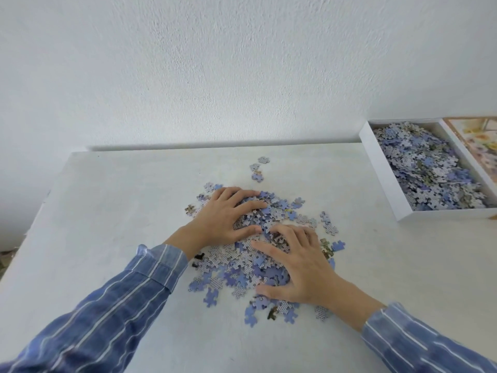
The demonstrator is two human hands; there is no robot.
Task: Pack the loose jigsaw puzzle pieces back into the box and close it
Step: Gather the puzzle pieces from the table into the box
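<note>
Counter [107, 211]: white and matte. Its left edge runs diagonally from the near left up to a rounded far-left corner, and its far edge lies along a white textured wall [242, 63]. There is a broad bare surface left of the hands and another along the near side.

Left sleeve [113, 300]: blue with pale stripes, crossing the bare left part of the counter.

Left hand [223, 214]: palm down, fingers spread and lightly bent. It rests on the far-left part of the pile and grips nothing.

Loose puzzle pieces [231, 275]: a heap at mid-counter, mostly blue or showing patterned grey backs, with a few dark and yellowish ones. The rim is scattered, and single pieces lie apart on every side.

Stray pieces [259, 168]: three or four, beyond the heap toward the wall and well apart from it.

Right hand [298, 267]: palm down on the near-right part of the pile, fingers spread, fingertips pressed into the pieces. Nothing is visibly pinched.

Right sleeve [419, 343]: same striped cloth, at the near right.

Bare counter lies between the heap and the box.

Box [376, 168]: a white open tray at the far-right edge, against the wall.

Boxed pieces [425, 168]: fill most of the tray, piled toward its near end.

Floral panel [478, 141]: just beside the box's right wall and cut off by the frame; lid or print, cannot tell.
</note>
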